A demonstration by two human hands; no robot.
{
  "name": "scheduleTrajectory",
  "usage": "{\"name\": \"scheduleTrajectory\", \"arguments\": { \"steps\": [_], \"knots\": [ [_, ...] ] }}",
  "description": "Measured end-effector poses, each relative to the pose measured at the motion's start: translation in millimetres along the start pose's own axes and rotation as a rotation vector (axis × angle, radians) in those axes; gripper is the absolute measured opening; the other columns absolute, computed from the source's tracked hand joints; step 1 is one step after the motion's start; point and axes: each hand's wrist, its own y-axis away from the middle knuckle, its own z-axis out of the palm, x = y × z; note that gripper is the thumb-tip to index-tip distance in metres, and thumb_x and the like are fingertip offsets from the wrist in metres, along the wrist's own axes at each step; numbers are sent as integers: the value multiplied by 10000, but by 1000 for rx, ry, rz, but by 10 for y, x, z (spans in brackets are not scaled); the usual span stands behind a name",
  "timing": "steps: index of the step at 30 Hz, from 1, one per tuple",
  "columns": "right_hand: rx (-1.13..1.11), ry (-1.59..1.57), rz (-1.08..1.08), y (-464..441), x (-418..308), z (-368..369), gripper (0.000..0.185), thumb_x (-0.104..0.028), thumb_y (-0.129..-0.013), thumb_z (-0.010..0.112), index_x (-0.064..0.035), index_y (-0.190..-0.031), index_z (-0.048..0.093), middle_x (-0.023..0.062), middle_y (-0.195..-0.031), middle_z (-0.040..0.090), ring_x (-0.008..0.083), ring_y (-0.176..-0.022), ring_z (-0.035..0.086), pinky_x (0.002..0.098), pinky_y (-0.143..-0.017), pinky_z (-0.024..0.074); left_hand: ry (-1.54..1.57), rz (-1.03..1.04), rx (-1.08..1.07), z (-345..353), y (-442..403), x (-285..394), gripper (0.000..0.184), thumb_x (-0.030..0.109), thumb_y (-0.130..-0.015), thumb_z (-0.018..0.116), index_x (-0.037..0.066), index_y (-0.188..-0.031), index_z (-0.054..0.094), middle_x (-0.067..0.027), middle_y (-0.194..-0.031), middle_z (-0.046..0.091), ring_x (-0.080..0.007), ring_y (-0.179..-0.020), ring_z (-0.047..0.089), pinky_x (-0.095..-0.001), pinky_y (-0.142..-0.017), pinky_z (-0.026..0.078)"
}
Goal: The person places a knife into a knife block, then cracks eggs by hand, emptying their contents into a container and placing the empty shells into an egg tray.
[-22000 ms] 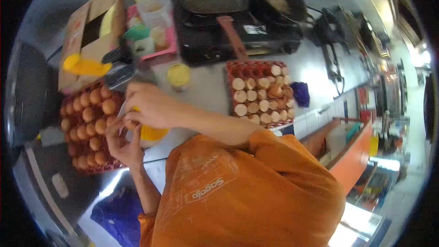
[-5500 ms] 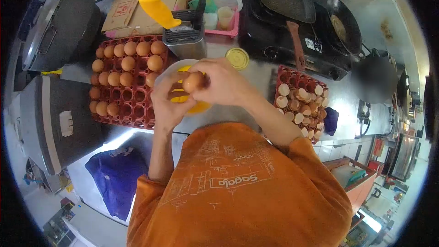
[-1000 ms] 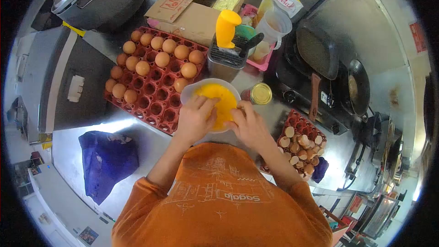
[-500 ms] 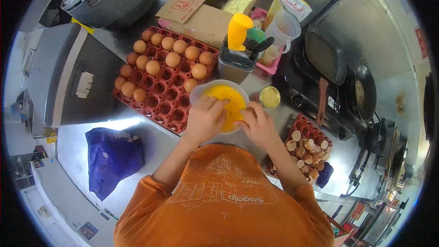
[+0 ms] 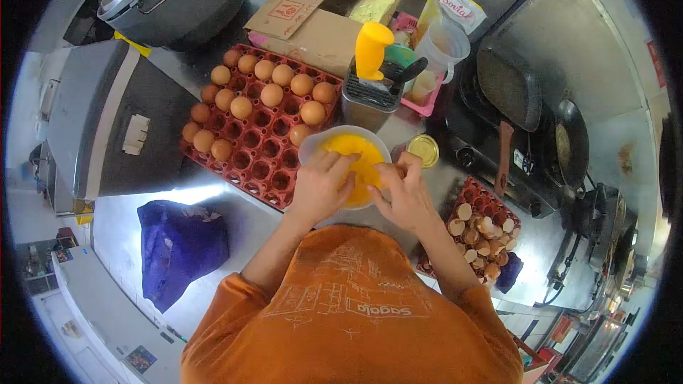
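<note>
My left hand reaches over the near left rim of a pale bowl holding yellow beaten or broken egg. Its fingers are bent, with a gap between thumb and index finger; no egg shows in it. Over the right rim, my right hand has its thumb and index finger apart at the egg surface and its other fingers curled. Nothing can be made out between them. Left of the bowl lies a red tray with several brown eggs. A smaller red tray at the right holds cracked shells.
Behind the bowl stands a metal holder with a yellow handle. A can sits right of the bowl. Farther back are a cardboard box, a jug and a stove with pans. Purple cloth lies front left.
The whole egg held between my hands several seconds ago is gone from them. More tray cups are bare than at first. Lately my right fingers have curled more; my left hand has barely moved.
</note>
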Motion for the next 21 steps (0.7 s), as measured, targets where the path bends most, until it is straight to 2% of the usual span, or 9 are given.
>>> {"name": "scheduleTrajectory", "arguments": {
  "steps": [2, 4, 6, 10, 12, 14, 16, 18, 21],
  "knots": [
    [-23, -22, 1, -59, -59, -73, 437, -137, -792, 771, -43, -1178, 589, 185, -1173, 451, 350, -971, 641, 414, -795, 577, 24, -10, -6, -34, 7, 9, 322, 76, -771, 733, 75, -1086, 667, -112, -929, 647, -336, -848, 640, -424, -719, 542],
    [-43, -42, 9, -147, -135, -151, 472, -97, -761, 765, -40, -1191, 579, 189, -1186, 456, 368, -978, 638, 421, -807, 572, 182, 5, -14, -136, -17, 58, 368, 57, -761, 761, 67, -1114, 659, -121, -996, 642, -339, -900, 649, -415, -775, 553],
    [69, -185, -45, -267, -225, -193, 530, -71, -709, 768, -34, -1200, 572, 183, -1157, 525, 394, -950, 642, 437, -836, 558, 267, 41, -24, -211, -59, 77, 429, 62, -752, 782, 70, -1160, 651, -123, -1044, 642, -336, -945, 653, -408, -813, 555],
    [5, -346, 30, -362, -243, -204, 516, -79, -696, 782, -23, -1171, 587, 165, -1102, 601, 394, -933, 645, 448, -860, 545, 359, 54, -101, -306, -67, 75, 544, 90, -723, 834, 80, -1237, 658, -121, -1161, 648, -316, -1058, 658, -391, -906, 549],
    [29, -385, -43, -400, -239, -184, 465, -85, -685, 795, -11, -1109, 619, 149, -1010, 643, 360, -931, 653, 423, -836, 552, 358, 72, -90, -310, -59, 5, 537, 93, -712, 841, 76, -1223, 674, -122, -1178, 651, -309, -1064, 661, -384, -904, 552],
    [40, -406, -4, -431, -289, -206, 429, -81, -683, 795, -5, -1073, 633, 149, -999, 646, 348, -911, 659, 405, -817, 559, 349, 84, -75, -311, -67, -19, 531, 96, -702, 848, 73, -1208, 690, -123, -1195, 654, -302, -1070, 665, -376, -902, 556],
    [51, -425, 36, -441, -301, -207, 393, -77, -681, 795, 2, -1037, 647, 149, -987, 650, 336, -892, 666, 387, -798, 566, 406, 10, -59, -308, -73, -17, 446, 86, -709, 850, 53, -1134, 719, -126, -1191, 664, -263, -1051, 678, -352, -861, 577],
    [35, -416, 47, -442, -284, -196, 362, -11, -682, 770, 30, -1026, 666, 114, -969, 657, 217, -851, 680, 288, -716, 578, 455, -21, -56, -274, -73, -7, 440, 76, -716, 847, 48, -1136, 718, -124, -1182, 672, -240, -1045, 682, -338, -837, 587],
    [-43, -527, 128, -451, -298, -232, 334, 19, -693, 748, 38, -1019, 675, 119, -991, 661, 223, -828, 679, 281, -713, 579, 568, -126, -69, -221, -48, -62, 423, 55, -729, 838, 38, -1134, 716, -118, -1164, 684, -206, -1036, 684, -318, -806, 602]
  ]
}}
